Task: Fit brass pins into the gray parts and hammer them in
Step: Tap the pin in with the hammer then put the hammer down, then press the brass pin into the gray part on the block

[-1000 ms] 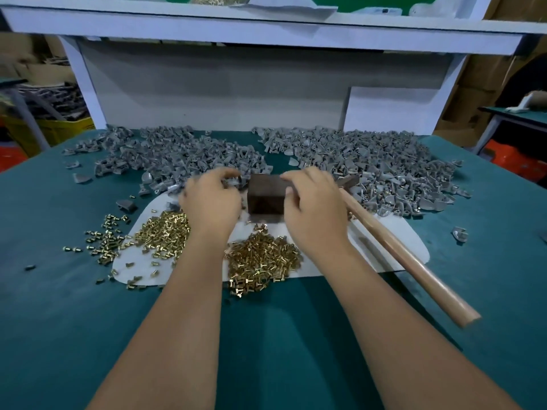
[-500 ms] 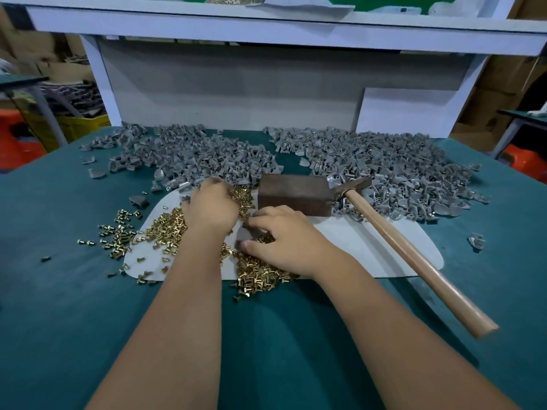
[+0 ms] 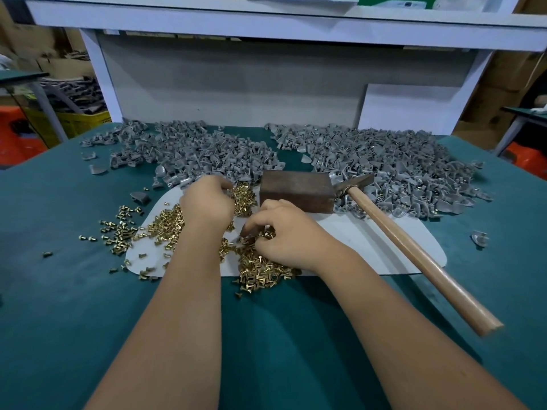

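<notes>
My left hand [image 3: 207,199] rests over the brass pins [image 3: 165,226] on the white mat [image 3: 370,244]. Its fingers curl round a small gray part that is almost wholly hidden. My right hand [image 3: 284,232] lies on the nearer heap of brass pins [image 3: 260,270], thumb and fingertips pinching into it. Two big piles of gray parts [image 3: 201,152] [image 3: 384,164] lie across the back of the table. A dark metal block [image 3: 299,190] stands on the mat just beyond my right hand. The wooden-handled hammer [image 3: 414,253] lies beside it, its head against the block.
The table is covered in teal cloth [image 3: 74,306]. Loose pins [image 3: 118,229] and single gray parts [image 3: 479,238] are scattered on it. A white shelf frame [image 3: 231,84] closes off the back. Yellow and orange crates [image 3: 80,122] stand beyond the left edge.
Both hands have drawn back from the block and the gray pile toward me. My right hand left the block and dropped onto the near pin heap; my left hand moved over the pins.
</notes>
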A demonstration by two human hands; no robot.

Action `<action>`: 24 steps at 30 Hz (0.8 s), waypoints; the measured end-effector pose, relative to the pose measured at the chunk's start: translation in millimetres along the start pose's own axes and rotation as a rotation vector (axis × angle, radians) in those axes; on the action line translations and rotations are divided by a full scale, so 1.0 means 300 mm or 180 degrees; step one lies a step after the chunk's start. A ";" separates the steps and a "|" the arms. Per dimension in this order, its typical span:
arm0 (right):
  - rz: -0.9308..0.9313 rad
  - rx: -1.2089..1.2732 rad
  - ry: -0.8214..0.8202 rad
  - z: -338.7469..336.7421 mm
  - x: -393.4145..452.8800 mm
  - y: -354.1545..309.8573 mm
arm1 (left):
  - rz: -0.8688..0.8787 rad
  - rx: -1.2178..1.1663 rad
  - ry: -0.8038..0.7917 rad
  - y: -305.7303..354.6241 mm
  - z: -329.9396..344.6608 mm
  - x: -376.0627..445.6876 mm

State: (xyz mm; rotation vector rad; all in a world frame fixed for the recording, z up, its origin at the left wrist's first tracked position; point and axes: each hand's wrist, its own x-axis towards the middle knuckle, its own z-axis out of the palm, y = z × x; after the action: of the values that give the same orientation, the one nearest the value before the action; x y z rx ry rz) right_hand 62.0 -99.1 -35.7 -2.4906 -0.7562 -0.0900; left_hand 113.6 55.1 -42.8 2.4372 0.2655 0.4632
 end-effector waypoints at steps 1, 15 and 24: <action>-0.0020 0.0011 0.0031 -0.001 0.000 -0.002 | 0.0027 -0.0075 0.0096 0.002 -0.001 -0.002; 0.0124 0.0632 0.0611 -0.007 0.000 0.016 | 0.0286 -0.2231 0.0137 0.094 0.012 -0.024; 0.0633 0.1043 0.2116 -0.056 0.007 0.072 | 0.0393 -0.2272 -0.0400 0.183 0.074 -0.093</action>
State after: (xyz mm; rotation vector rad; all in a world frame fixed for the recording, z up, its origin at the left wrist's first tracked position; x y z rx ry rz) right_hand 76.8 -121.7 -30.9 -2.0156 -0.2175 -0.6306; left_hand 100.6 -8.1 -32.2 1.7750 -0.0985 0.3726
